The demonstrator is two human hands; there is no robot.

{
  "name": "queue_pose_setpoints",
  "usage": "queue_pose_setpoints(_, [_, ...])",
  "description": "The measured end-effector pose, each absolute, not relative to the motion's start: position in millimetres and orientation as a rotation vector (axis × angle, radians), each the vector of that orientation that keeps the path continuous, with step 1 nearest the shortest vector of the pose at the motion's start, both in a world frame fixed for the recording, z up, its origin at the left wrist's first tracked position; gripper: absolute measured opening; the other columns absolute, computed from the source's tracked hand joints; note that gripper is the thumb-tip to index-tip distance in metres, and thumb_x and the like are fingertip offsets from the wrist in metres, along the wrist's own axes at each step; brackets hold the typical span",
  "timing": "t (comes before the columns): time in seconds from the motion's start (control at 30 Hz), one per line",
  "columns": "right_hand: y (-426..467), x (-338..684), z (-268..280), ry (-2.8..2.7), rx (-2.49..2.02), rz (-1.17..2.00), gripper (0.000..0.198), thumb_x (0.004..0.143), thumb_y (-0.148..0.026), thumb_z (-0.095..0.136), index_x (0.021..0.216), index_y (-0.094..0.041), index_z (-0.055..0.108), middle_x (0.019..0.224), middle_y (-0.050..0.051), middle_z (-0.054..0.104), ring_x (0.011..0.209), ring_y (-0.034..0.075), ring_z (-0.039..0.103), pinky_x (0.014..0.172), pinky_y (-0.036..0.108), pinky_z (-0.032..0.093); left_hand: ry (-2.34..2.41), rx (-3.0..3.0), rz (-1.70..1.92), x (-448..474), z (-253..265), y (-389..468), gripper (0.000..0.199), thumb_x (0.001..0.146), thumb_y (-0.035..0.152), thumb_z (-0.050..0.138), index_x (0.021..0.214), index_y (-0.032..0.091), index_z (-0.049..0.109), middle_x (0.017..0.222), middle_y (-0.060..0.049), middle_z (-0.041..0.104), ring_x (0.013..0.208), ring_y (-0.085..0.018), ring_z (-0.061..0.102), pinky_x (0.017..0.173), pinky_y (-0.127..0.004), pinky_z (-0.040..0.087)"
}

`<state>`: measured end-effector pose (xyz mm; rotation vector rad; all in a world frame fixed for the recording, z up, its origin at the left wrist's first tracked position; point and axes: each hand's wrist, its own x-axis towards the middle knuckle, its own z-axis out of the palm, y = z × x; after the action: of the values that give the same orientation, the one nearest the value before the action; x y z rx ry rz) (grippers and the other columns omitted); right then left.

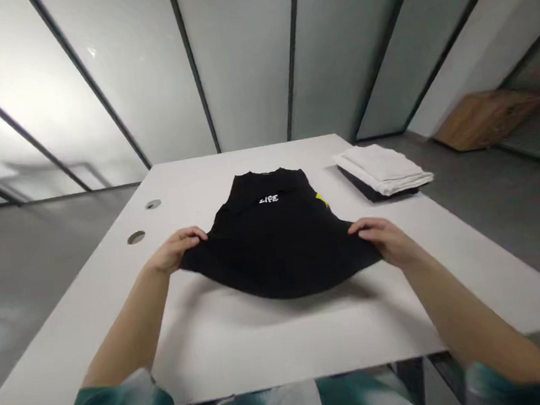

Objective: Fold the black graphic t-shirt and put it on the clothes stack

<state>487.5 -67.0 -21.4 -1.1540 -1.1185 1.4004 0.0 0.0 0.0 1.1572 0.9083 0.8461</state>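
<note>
While left hand point(178, 250) and right hand point(387, 240) pinch the shirt point(280, 253), its near edge above the table point(287, 350), folded white cloths point(383, 165) on black cloth point(362, 187).

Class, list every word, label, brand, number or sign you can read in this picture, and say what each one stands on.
White marking on the black shirt: a short row of characters, too small and blurred to quote reliably.
Yellow patch at the shirt's edge: no lettering can be made out.
No other text is visible.
</note>
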Motion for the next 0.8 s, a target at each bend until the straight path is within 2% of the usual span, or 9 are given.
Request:
queue_pose_setpoints(0.07, [-30.5,482.7,-9.8,-1.004,-1.014,1.364,0.021,0.066,-0.034,0.076,0.083,-0.022,0.071,0.076,0.003,0.071,0.067,0.018,0.064,0.057,0.026,0.051,0.823,1.065,1.080,20.4,1.5,28.6,0.024,0.068,0.027,0.070,0.089,0.016,0.073,0.082,-0.006,0.074,0.068,-0.018,0.069,0.061,-0.026,0.055])
queue_pose_setpoints(0.2, [29.7,471.1,-15.5,-0.856,-1.015,1.435,0.014,0.080,-0.036,0.059,0.085,-0.024,0.061,0.100,0.007,0.074,0.097,0.022,0.069,0.079,0.033,0.057,1.008,0.970,1.190,57.4,-25.3,74.9,0.036,0.067,0.019,0.059,0.101,0.016,0.070,0.098,-0.009,0.075,0.091,-0.022,0.072,0.080,-0.032,0.057])
queue_pose_setpoints(0.27, [47.4,465.0,-33.0,-0.806,-1.214,1.472,0.004,0.080,-0.026,0.055,0.082,-0.023,0.057,0.099,0.009,0.074,0.097,0.021,0.069,0.080,0.033,0.057,1.300,1.021,1.130,70.6,-50.6,88.8,0.041,0.065,0.015,0.058,0.104,0.014,0.068,0.095,-0.010,0.075,0.090,-0.021,0.072,0.080,-0.031,0.057])
queue_pose_setpoints(0.37, [57.6,458.7,-59.6,-0.820,-1.475,1.414,0.009,0.074,-0.012,0.054,0.078,-0.020,0.057,0.089,0.010,0.073,0.084,0.019,0.069,0.073,0.028,0.056,1.650,1.238,1.024,79.6,-80.5,98.4,0.044,0.066,0.012,0.059,0.109,0.013,0.068,0.085,-0.008,0.074,0.080,-0.021,0.072,0.076,-0.031,0.057])
queue_pose_setpoints(0.5, [57.9,457.9,-72.4,-1.161,-1.799,1.122,0.010,0.072,-0.011,0.057,0.067,-0.019,0.056,0.060,0.003,0.064,0.054,0.015,0.059,0.055,0.026,0.048,1.882,1.552,0.899,77.2,-85.6,101.9,0.035,0.067,0.014,0.061,0.100,0.015,0.072,0.082,-0.008,0.075,0.081,-0.024,0.072,0.080,-0.035,0.056])
queue_pose_setpoints(0.57, [59.2,460.1,-70.6,-1.366,-1.878,0.866,0.012,0.075,-0.015,0.056,0.064,-0.020,0.055,0.053,0.001,0.059,0.049,0.015,0.055,0.055,0.027,0.047,1.885,1.617,0.948,74.3,-78.8,105.8,0.028,0.069,0.016,0.060,0.094,0.017,0.072,0.079,-0.007,0.075,0.084,-0.025,0.073,0.082,-0.035,0.056])
queue_pose_setpoints(0.67, [67.1,463.9,-65.5,-1.479,-1.737,0.528,0.013,0.083,-0.025,0.052,0.074,-0.020,0.060,0.065,0.003,0.067,0.060,0.019,0.063,0.065,0.030,0.050,1.704,1.527,1.211,71.3,-67.0,120.8,0.028,0.076,0.021,0.052,0.097,0.015,0.069,0.076,-0.006,0.074,0.078,-0.022,0.073,0.075,-0.033,0.057])
queue_pose_setpoints(0.73, [77.5,464.3,-63.0,-1.444,-1.638,0.410,0.020,0.089,-0.031,0.045,0.087,-0.019,0.061,0.080,0.007,0.072,0.071,0.021,0.068,0.072,0.032,0.052,1.600,1.431,1.394,72.0,-60.5,136.9,0.031,0.081,0.023,0.046,0.103,0.013,0.066,0.081,-0.007,0.074,0.078,-0.021,0.073,0.073,-0.032,0.057])
queue_pose_setpoints(0.8, [90.6,461.1,-62.7,-1.432,-1.655,0.324,0.026,0.094,-0.031,0.039,0.099,-0.017,0.061,0.094,0.012,0.074,0.085,0.024,0.070,0.079,0.034,0.052,1.594,1.432,1.473,76.7,-56.9,153.9,0.035,0.083,0.023,0.045,0.110,0.012,0.063,0.093,-0.010,0.074,0.087,-0.021,0.073,0.079,-0.034,0.057])
